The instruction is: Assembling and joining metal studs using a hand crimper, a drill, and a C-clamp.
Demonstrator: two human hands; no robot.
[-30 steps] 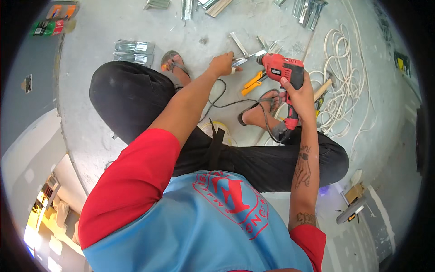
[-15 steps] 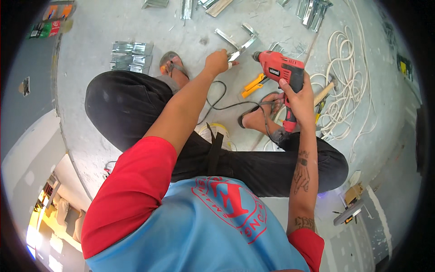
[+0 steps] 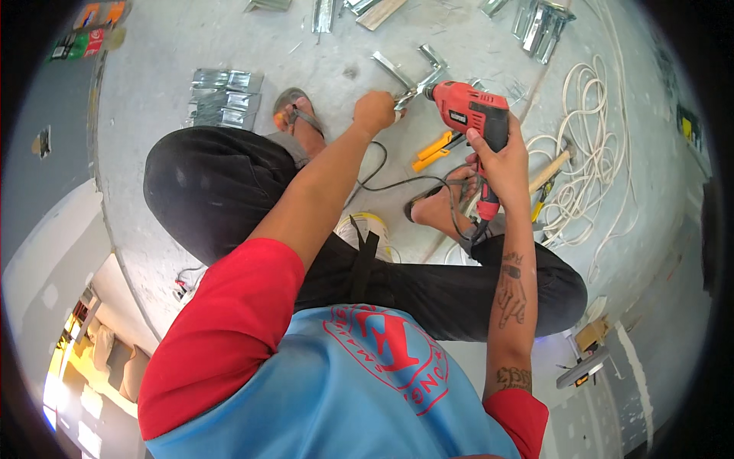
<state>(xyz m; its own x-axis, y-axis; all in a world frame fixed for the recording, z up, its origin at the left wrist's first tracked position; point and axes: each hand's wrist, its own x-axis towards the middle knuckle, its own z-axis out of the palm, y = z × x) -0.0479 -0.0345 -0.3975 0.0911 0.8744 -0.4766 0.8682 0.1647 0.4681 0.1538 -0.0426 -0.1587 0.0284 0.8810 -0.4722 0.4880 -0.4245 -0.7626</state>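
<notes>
My right hand (image 3: 501, 164) is wrapped round the handle of a red and black corded power drill (image 3: 470, 107). The drill lies level, its chuck turned left toward my other hand. My left hand (image 3: 375, 112) is closed on a small shiny metal piece (image 3: 404, 98), which sticks out from the fingers toward the chuck. Most of that piece is hidden by the fingers. Whether the drill touches it I cannot tell. Just beyond, angled metal channel pieces (image 3: 392, 70) lie on the floor.
A stack of folded metal pieces (image 3: 223, 99) lies left of my feet, more metal (image 3: 540, 29) at the far right. Yellow-handled tools (image 3: 432, 157) lie near my right foot. Coiled white cable (image 3: 589, 153) and a wooden-handled hammer (image 3: 552, 170) are at the right. A white bucket (image 3: 371, 223) stands between my legs.
My left hand has moved slightly right and down with the metal piece. The drill has shifted a little left, so the gap between chuck and metal is smaller.
</notes>
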